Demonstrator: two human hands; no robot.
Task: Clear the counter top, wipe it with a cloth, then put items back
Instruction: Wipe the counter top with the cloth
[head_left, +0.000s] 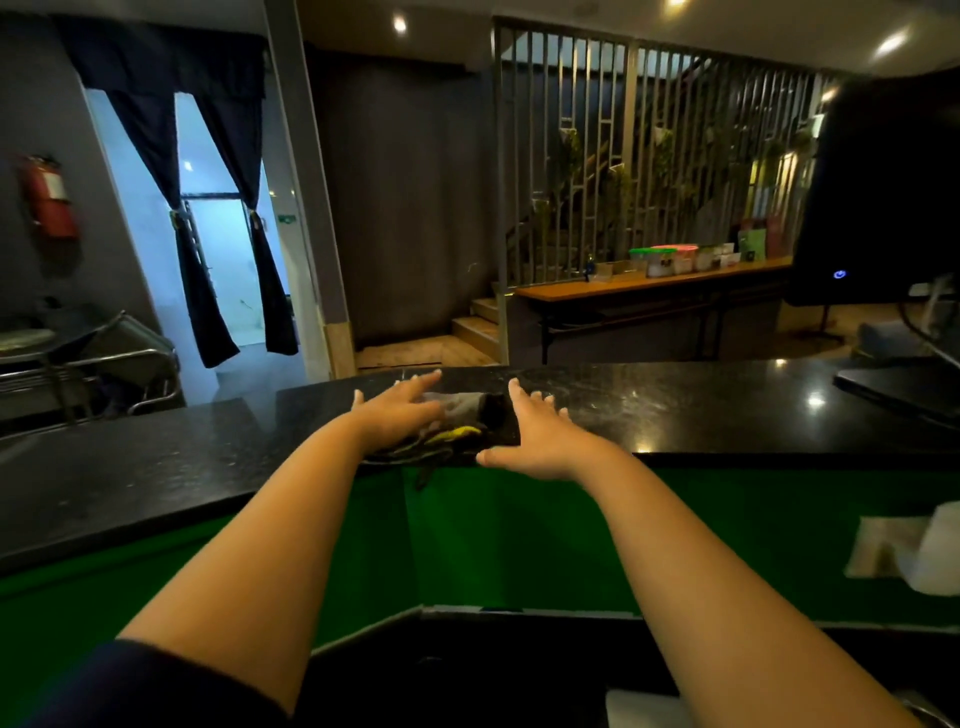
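A dark cloth with grey and yellow patches lies bunched on the black polished counter top, near its front edge. My left hand lies flat on the cloth's left part with the fingers straight and spread. My right hand is at the cloth's right end, fingers stretched forward, thumb out toward the counter edge. Whether the right palm touches the cloth or hovers over it is unclear. A corner of the cloth hangs over the edge against the green panel.
A dark monitor and a flat black device stand at the counter's right end. White paper or cloth lies on the lower shelf at right. Behind the counter are a metal trolley at left and a wooden table with containers.
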